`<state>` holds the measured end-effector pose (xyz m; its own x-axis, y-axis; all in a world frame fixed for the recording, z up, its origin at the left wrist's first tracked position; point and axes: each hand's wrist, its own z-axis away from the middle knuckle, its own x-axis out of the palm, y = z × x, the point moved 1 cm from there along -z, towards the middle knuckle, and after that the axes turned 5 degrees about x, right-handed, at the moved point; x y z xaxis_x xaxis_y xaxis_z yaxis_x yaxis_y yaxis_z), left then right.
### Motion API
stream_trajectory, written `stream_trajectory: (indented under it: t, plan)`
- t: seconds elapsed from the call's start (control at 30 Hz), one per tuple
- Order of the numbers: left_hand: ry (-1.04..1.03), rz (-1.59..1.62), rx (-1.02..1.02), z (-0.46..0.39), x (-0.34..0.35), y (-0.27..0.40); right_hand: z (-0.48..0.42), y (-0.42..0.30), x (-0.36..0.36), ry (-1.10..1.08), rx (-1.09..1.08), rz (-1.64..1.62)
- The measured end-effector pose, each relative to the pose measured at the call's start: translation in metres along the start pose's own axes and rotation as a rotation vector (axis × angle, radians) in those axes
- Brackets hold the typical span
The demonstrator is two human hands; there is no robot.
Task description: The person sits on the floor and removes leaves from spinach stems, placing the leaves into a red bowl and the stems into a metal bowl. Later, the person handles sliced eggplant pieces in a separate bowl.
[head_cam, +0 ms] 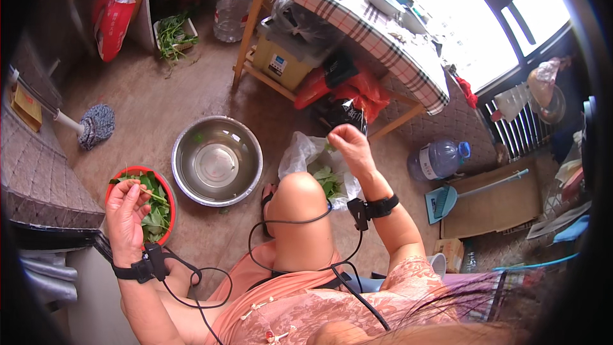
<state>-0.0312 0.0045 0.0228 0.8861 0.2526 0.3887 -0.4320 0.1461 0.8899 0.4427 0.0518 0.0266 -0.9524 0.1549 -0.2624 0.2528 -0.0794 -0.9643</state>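
My left hand [125, 213] is raised over a red-rimmed basin [171, 206] filled with green leaves [155, 223]. Between its thumb and fingers is a thin green stem [157, 196]. On the other side, my right hand [353, 147] pinches a small bit of green leaf [329, 146] above a white plastic bag [298, 154]. More leafy greens [326, 181] lie in that bag, partly hidden by my knee. A stainless steel basin [215, 167] with a few green scraps inside stands on the floor between the two.
A table with a checked cloth [330, 9] stands ahead, with a lidded storage box [282, 60] and red bags [364, 91] beneath. Greens fill a white basket [189, 38]. A water jug [436, 159] and dustpan [439, 203] lie right; a mop head [96, 126] left. Cables [254, 230] cross my lap.
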Motion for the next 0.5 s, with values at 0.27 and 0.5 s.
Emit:
stream_trajectory:
  t: [0.27,0.5]
  plan:
    - [-0.003,0.009,-0.008,-0.001,-0.001,-0.008,-0.017,0.034,-0.019,0.036,-0.063,0.767]
    - [-0.083,0.180,0.087,0.017,0.032,0.017,0.018,-0.096,0.163,-0.441,-0.559,0.313]
